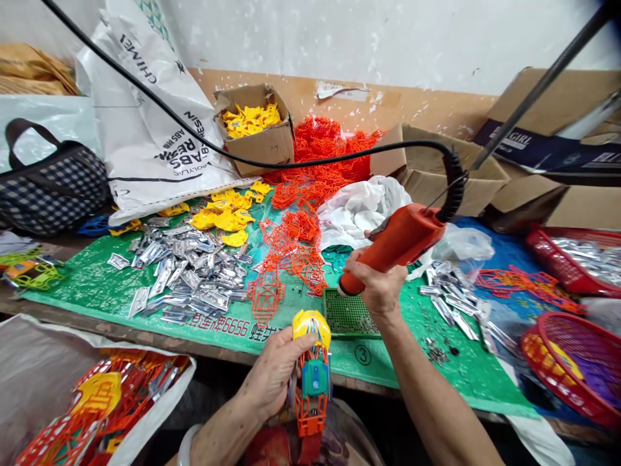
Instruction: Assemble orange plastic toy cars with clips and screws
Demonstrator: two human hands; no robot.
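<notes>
A white wall rises behind a green-covered bench printed with a circled 3. A white sack reads "CHIMEI", "ABS" and "RESIN"; a dark-blue box shows "GIRL". Before the bench's edge, the left hand has its grip closed on a yellow-topped orange toy, thumb against the yellow part; the right hand grips a corded red tool.

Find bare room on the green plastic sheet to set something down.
Left, between the lime-orange plastic toy and the heaped flat silver pieces; right, the front corner of the sheet, nearer than the small dark bits. Crowded: back centre, under orange plastic frames.
</notes>
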